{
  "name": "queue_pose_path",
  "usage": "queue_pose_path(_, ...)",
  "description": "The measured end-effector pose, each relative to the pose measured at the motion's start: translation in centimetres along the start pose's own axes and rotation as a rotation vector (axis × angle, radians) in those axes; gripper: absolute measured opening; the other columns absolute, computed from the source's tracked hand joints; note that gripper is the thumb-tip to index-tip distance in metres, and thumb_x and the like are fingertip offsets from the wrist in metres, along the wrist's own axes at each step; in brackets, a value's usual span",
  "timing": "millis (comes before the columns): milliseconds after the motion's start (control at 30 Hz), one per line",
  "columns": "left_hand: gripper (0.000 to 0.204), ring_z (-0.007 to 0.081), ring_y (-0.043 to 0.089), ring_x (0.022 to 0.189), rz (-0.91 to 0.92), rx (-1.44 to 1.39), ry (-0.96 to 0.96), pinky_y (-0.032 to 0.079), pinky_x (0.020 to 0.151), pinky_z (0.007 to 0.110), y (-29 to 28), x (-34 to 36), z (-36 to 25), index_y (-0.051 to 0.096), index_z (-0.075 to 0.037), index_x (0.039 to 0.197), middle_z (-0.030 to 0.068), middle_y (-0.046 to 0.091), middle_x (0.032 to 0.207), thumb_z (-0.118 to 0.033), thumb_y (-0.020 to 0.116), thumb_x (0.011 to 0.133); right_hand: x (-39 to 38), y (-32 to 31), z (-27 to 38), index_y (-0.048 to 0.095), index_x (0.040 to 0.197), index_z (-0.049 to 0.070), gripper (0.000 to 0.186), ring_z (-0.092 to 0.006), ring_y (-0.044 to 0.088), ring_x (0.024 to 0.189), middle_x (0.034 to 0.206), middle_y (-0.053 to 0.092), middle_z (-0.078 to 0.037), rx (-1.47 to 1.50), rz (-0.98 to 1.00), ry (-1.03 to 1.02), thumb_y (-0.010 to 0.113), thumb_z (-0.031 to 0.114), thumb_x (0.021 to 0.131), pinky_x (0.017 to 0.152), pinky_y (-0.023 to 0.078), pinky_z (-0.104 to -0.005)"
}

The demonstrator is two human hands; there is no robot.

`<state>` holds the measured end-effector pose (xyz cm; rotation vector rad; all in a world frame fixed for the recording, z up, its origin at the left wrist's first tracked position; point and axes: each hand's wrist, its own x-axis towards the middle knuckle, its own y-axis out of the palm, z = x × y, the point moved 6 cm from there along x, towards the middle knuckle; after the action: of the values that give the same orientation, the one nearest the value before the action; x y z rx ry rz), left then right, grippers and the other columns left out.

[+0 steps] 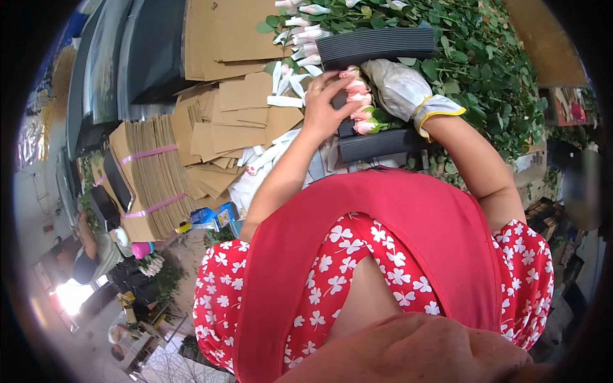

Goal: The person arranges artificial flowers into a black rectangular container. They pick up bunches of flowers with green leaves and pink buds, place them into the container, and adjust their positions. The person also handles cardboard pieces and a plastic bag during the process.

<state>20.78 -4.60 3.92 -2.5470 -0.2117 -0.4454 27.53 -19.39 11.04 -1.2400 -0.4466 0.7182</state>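
A short row of pale pink roses (359,99) lies between two black ribbed strips, the far strip (377,50) and the near strip (383,145). My bare left hand (327,102) is at the blossom side, thumb and forefinger spread apart and their tips against the heads. On the opposite side, my right hand (397,90), in a whitish glove with a yellow-edged cuff, bends over the green stems and leaves just behind the blossoms. The glove's fingertips are mostly hidden, so its grip does not show.
Leafy rose stems (485,83) pile up at the far right. White-sleeved rose heads (306,45) line the back. Loose cardboard pieces (239,118) and a strapped cardboard stack (153,172) lie to the left, beside dark boxes (153,51). Another person (96,255) is at the far left.
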Motion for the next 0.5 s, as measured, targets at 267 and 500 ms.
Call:
queue_pose_path(267,0.016,0.0132,0.059,0.076,-0.199,-0.236,-0.486,0.048,0.075,0.027,-3.5,-9.4,5.8,0.072,0.001,0.101,0.0060,0.064,0.081,-0.007,0.071,0.087,0.2,1.1,-0.9,0.067,0.104,0.005,0.032,-0.0330,0.070,0.093,0.105,0.071,-0.017,0.638,0.168,0.314,0.052,0.031,0.093,0.079,0.056,-0.0412)
queue_pose_path(500,0.037,0.0167,0.059,0.088,-0.017,-0.225,-0.308,0.048,0.082,0.028,-1.4,-1.1,-1.7,0.071,-0.007,0.113,0.0064,0.061,0.094,-0.016,0.081,0.078,0.0,0.2,0.0,0.059,0.112,0.005,0.027,-0.0358,0.066,0.094,0.104,0.067,-0.017,0.012,-0.019,-0.003,0.059,0.017,0.087,0.079,0.054,-0.0432)
